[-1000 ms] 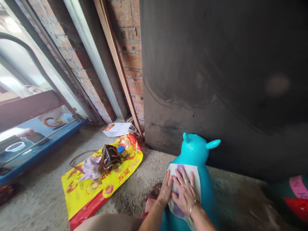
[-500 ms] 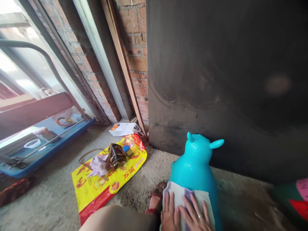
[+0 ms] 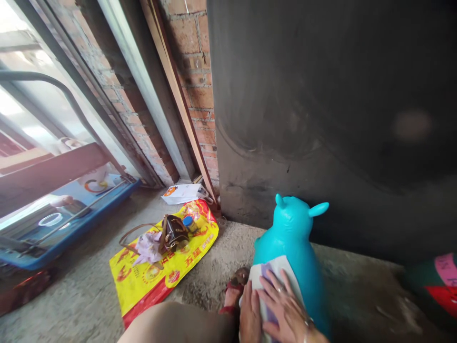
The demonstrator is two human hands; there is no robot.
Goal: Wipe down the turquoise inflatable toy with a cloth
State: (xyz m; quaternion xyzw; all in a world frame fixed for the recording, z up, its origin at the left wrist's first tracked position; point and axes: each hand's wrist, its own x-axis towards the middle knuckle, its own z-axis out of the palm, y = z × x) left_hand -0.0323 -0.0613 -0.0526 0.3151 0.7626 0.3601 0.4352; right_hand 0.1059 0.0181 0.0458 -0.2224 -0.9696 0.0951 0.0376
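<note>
Both hands press a cloth flat on the turquoise toy.

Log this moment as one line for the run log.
left hand: flat on cloth | right hand: flat on cloth | cloth: draped on teal toy animal | toy: on concrete floor

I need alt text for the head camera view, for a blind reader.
Both hands, left and right, press a white cloth flat on a teal inflatable toy. It stands on concrete by a dark wall; a yellow bag lies left.
</note>
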